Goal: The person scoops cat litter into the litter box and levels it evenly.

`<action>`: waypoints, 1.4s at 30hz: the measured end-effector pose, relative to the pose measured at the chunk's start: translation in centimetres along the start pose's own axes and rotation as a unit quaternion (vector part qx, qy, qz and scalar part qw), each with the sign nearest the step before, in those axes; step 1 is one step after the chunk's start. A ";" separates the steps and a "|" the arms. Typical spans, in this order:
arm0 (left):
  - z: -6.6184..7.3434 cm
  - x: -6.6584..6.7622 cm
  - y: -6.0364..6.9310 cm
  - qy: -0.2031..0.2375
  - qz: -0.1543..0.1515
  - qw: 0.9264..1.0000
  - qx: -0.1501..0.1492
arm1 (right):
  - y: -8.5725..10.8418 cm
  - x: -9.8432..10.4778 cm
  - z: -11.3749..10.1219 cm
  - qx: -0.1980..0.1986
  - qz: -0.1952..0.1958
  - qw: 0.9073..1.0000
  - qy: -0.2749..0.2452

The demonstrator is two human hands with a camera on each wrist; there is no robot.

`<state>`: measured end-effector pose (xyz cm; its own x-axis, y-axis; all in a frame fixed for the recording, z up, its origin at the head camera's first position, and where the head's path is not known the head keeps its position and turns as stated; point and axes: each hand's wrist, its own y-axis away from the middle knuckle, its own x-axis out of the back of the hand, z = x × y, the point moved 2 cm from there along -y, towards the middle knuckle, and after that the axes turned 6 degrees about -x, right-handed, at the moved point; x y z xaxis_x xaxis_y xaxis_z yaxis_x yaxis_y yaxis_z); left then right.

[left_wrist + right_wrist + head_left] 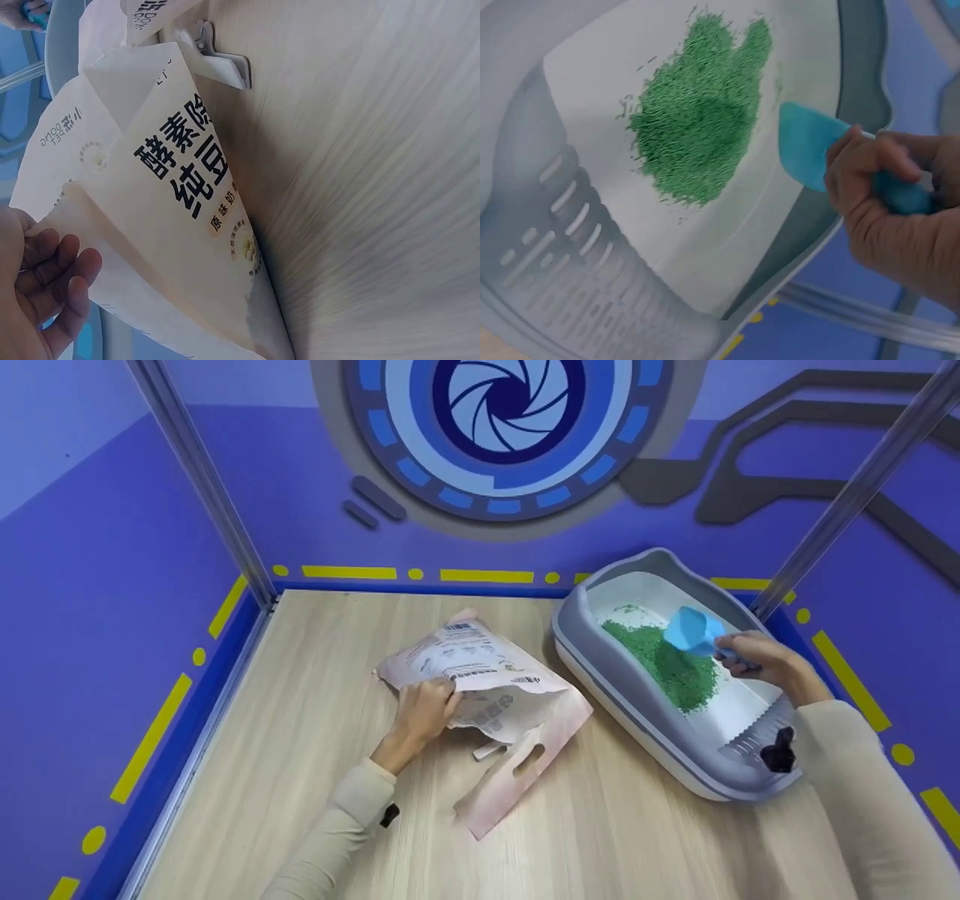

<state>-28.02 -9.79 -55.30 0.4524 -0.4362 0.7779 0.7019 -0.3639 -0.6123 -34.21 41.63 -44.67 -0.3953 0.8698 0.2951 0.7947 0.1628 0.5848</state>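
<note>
My left hand (427, 712) pinches the edge of a pale pink cat litter bag (480, 652) that lies on the table with its mouth gaping toward me. In the left wrist view, its printed side (180, 165) shows large black characters. My right hand (765, 656) grips the handle of a light blue scoop (686, 630) over a grey and white litter box (600, 675). Green litter pellets (697, 127) lie heaped on the white floor of the box, below and beside the scoop. Whether the scoop holds any pellets cannot be seen.
A torn-open pink strip with a handle hole (517, 780) hangs from the bag toward me. Close to the bag's mouth lies a white clip (217, 60). The box has a slotted grey step (577, 247) at its near end. Purple walls (247, 487) enclose the wooden table (315, 660).
</note>
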 end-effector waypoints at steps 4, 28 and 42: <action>0.0 -0.1 -0.1 -0.013 0.000 1.000 0.003 | 1.7 -0.8 -1.4 0.022 -0.041 0.997 -0.053; -1.6 1.3 -2.8 0.013 0.037 0.997 0.071 | 4.2 -16.7 -3.4 0.036 -0.257 0.964 -0.057; -0.8 1.5 -2.6 0.014 0.069 0.996 0.058 | -3.3 -27.5 -5.0 0.011 -0.201 0.954 -0.222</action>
<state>-29.58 -10.10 -52.70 0.5346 -0.4990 0.6820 0.6940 -0.2013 -0.6913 -28.29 14.84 -50.88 -0.4402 0.8461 -0.3004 0.6323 0.5297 0.5653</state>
